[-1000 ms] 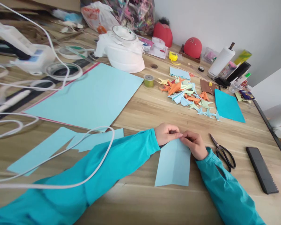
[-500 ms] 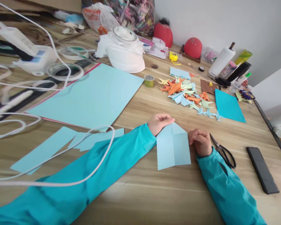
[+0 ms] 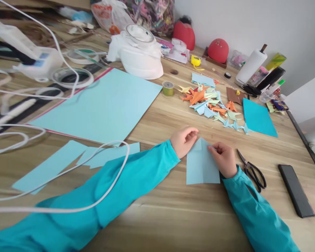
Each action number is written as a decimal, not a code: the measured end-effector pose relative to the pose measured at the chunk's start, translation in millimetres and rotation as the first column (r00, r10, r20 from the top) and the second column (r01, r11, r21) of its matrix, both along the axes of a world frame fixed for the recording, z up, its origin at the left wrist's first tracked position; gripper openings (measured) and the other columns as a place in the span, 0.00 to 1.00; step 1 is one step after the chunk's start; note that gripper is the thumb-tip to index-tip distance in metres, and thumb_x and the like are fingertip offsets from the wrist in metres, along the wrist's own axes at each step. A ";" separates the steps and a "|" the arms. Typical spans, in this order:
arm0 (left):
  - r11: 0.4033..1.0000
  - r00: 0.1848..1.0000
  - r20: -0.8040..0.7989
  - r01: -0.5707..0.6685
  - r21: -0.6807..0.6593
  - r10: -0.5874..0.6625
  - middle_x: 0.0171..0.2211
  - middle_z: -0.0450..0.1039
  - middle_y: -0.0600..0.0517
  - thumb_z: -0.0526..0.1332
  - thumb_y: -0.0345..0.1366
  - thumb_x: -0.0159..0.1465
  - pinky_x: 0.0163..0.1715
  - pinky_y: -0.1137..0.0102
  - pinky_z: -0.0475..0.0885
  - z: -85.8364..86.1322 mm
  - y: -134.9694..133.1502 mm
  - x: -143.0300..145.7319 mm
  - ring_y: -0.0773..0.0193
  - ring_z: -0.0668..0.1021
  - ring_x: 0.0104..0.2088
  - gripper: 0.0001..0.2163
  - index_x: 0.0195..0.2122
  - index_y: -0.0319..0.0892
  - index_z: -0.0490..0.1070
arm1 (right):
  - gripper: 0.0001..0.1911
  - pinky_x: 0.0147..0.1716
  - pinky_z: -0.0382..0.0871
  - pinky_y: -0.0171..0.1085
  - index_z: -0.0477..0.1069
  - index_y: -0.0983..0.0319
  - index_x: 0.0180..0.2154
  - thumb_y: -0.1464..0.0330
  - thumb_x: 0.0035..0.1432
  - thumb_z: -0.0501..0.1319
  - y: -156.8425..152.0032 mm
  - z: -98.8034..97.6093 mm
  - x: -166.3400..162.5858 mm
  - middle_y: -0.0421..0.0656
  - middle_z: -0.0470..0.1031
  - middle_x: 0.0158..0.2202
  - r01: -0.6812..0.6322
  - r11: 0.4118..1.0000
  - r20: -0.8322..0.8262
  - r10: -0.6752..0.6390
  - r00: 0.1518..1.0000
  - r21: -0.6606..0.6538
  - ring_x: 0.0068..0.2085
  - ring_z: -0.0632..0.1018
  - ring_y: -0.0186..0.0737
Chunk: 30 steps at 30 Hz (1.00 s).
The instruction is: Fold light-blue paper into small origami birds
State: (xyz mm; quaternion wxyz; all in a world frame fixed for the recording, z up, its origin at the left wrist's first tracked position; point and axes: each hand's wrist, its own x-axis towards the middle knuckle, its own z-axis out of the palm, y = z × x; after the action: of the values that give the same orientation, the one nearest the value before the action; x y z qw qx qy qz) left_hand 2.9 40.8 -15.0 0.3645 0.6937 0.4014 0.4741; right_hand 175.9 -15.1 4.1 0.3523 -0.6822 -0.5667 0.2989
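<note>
A light blue sheet of paper (image 3: 203,168) with creases and folded-in top corners lies in front of me. My right hand (image 3: 223,157) has its thumb and curled fingers closed on the sheet's upper right edge. Beside the upper left edge is my left hand (image 3: 184,141), its fingers curled together with no paper visible between them. A pair of black-handled scissors (image 3: 252,171) rests just right of my right hand.
Folded paper cranes (image 3: 212,105) lie in a pile beyond my hands, near a blue paper stack (image 3: 259,117). A large light blue sheet (image 3: 102,105) and cut strips (image 3: 52,164) lie left. A white cable (image 3: 126,157) crosses over my left sleeve. A phone (image 3: 296,190) lies right.
My left hand has let go of the sheet's top. My right hand has moved in and taken its right edge. The sheet has shifted right and turned slightly, and its upper right corner is now folded in.
</note>
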 end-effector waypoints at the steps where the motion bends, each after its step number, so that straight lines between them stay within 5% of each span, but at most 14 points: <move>1: 0.990 0.995 -0.101 0.015 0.139 -0.001 0.35 0.73 0.47 0.55 0.30 0.59 0.36 0.68 0.73 -2.7 -0.3 -0.4 0.64 0.75 0.35 0.07 0.37 0.37 0.70 | 0.16 0.18 0.55 0.30 0.70 0.64 0.24 0.57 0.49 0.60 -0.2 -1.1 0.2 0.38 0.66 0.17 0.011 1.000 0.052 -0.012 0.999 0.020 0.20 0.64 0.31; 5: 0.825 0.894 -0.448 0.230 0.516 0.031 0.42 0.73 0.41 0.51 0.27 0.62 0.46 0.63 0.72 -14.4 -2.4 1.7 0.59 0.74 0.44 0.10 0.38 0.33 0.71 | 0.14 0.22 0.60 0.32 0.72 0.63 0.26 0.59 0.50 0.59 0.1 -4.9 1.0 0.39 0.70 0.18 0.032 0.996 0.214 -0.048 0.976 0.078 0.22 0.68 0.33; 9: 0.729 0.777 -0.610 0.328 0.601 0.154 0.42 0.74 0.41 0.51 0.27 0.63 0.45 0.64 0.72 -21.0 -4.4 5.5 0.58 0.73 0.44 0.11 0.36 0.32 0.72 | 0.13 0.24 0.61 0.33 0.74 0.62 0.26 0.58 0.48 0.60 2.1 -5.5 2.4 0.39 0.71 0.18 0.081 0.990 0.392 -0.119 0.912 0.112 0.22 0.71 0.35; 23: 0.742 0.705 -0.682 0.347 0.573 0.197 0.46 0.71 0.43 0.50 0.31 0.65 0.44 0.60 0.70 -18.1 -10.2 8.0 0.56 0.71 0.47 0.12 0.43 0.37 0.71 | 0.10 0.21 0.55 0.32 0.72 0.60 0.28 0.60 0.51 0.59 -3.4 -12.9 0.0 0.38 0.70 0.18 -0.015 0.977 0.554 -0.109 0.826 0.215 0.20 0.69 0.34; 30: 0.724 0.709 -0.666 0.330 0.605 0.234 0.45 0.72 0.46 0.49 0.34 0.66 0.42 0.61 0.69 -20.4 -8.2 9.4 0.57 0.72 0.45 0.12 0.42 0.39 0.72 | 0.09 0.25 0.56 0.34 0.72 0.62 0.29 0.70 0.58 0.55 -8.2 -11.1 0.8 0.41 0.72 0.22 -0.363 0.855 0.791 -0.088 0.605 0.372 0.27 0.70 0.35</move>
State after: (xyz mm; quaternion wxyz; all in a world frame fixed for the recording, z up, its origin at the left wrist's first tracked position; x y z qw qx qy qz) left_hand 12.3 32.5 -35.4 -0.0875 0.9143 0.2834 0.2757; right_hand 176.8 -23.4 -7.0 0.2062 -0.5799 -0.7719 -0.1594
